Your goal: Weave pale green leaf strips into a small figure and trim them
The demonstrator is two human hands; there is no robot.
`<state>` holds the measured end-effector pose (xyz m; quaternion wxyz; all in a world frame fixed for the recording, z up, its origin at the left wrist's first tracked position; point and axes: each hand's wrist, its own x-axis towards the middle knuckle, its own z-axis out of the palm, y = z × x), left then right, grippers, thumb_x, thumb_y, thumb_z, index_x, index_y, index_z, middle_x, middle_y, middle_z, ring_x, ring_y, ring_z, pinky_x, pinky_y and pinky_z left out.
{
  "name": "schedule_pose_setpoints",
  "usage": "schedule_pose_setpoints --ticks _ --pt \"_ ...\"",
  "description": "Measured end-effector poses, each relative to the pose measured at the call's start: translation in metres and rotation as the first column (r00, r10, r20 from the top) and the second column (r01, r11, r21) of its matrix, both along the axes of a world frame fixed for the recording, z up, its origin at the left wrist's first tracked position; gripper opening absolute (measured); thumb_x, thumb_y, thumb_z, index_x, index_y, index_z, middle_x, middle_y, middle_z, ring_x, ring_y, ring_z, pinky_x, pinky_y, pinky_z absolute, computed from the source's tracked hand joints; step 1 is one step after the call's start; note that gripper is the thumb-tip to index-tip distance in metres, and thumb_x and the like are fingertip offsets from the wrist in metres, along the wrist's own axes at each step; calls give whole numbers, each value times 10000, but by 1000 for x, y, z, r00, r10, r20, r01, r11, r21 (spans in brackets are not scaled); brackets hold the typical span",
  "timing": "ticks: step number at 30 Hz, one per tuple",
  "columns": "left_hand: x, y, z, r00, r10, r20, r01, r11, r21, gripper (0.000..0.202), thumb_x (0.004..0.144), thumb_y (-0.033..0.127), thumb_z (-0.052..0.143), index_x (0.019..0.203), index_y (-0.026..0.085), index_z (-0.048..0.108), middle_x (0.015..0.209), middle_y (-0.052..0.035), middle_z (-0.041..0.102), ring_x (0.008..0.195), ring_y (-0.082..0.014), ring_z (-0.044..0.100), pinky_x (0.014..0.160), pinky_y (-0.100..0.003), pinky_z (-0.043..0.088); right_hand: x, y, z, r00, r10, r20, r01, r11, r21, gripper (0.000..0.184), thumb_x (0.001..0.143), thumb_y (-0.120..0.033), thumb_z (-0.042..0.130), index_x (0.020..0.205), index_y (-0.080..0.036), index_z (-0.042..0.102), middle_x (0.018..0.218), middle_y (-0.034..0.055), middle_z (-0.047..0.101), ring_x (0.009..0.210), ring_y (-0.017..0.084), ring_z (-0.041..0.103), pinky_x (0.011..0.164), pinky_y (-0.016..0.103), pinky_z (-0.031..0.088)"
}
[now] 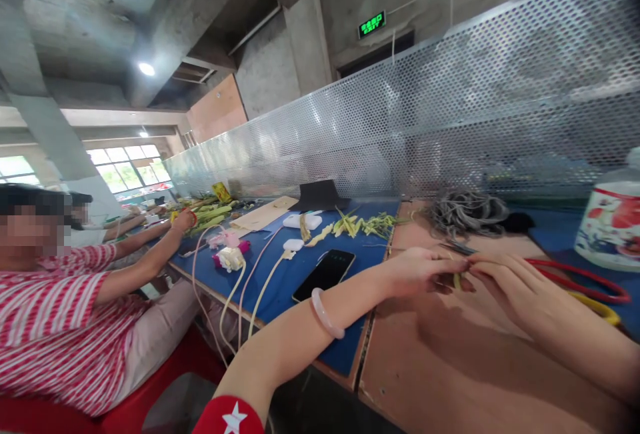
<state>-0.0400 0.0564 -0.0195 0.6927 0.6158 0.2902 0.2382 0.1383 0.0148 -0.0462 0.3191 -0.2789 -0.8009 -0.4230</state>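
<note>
My left hand [417,272] and my right hand [505,281] meet over the brown board [450,367], fingertips pinched together on a small yellowish strip [457,281] between them. A pale bangle [326,313] sits on my left wrist. Small dark pliers or scissors [457,247] lie just beyond my fingers. A black phone [324,275] rests on the blue table cover [280,287] to the left of my left arm.
A coil of grey wire [467,211] lies near the perforated metal screen [450,114]. Red and yellow hoops [590,287] and a painted jar [607,221] are at right. Green-yellow leaf strips [360,224] and charger cables [250,287] lie further left. A person in a striped shirt [55,327] sits at left.
</note>
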Motion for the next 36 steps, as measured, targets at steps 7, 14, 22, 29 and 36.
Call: schedule_pose_setpoints --ticks 7,14,22,29,36 --pt "1 -7 7 999 32 6 -33 998 62 401 678 468 624 860 111 622 750 -44 584 659 -83 492 640 -230 376 0 -3 9 978 127 -163 -169 946 -276 217 888 -155 302 839 -178 512 885 96 569 855 212 543 743 362 481" --pt "2 -7 9 1000 28 -13 -24 978 207 414 711 498 577 858 111 592 739 -34 570 665 -76 512 611 -202 369 -1 -4 7 925 106 -366 -268 862 -429 152 892 -200 334 887 -187 486 879 85 567 862 202 544 766 358 467" --pt "3 -9 13 993 72 -98 -31 929 370 421 728 505 550 901 122 568 744 -46 598 665 -94 535 615 -217 388 -3 -3 6 869 21 -494 -286 836 -468 113 841 -203 405 884 -216 509 832 63 587 815 212 567 706 360 474" --pt "0 -11 18 994 52 -97 5 860 510 339 743 441 565 870 129 531 725 -43 603 640 -97 526 619 -234 404 -6 -10 10 748 -86 -658 -427 696 -577 137 844 -259 386 839 -227 519 778 47 615 718 204 587 642 355 471" --pt "0 -14 19 998 48 -36 -18 811 585 286 733 358 608 877 131 512 831 -73 615 800 -157 592 753 -306 437 -8 -13 13 695 -172 -698 -470 625 -623 142 851 -312 420 856 -216 524 827 31 646 742 173 603 630 288 469"
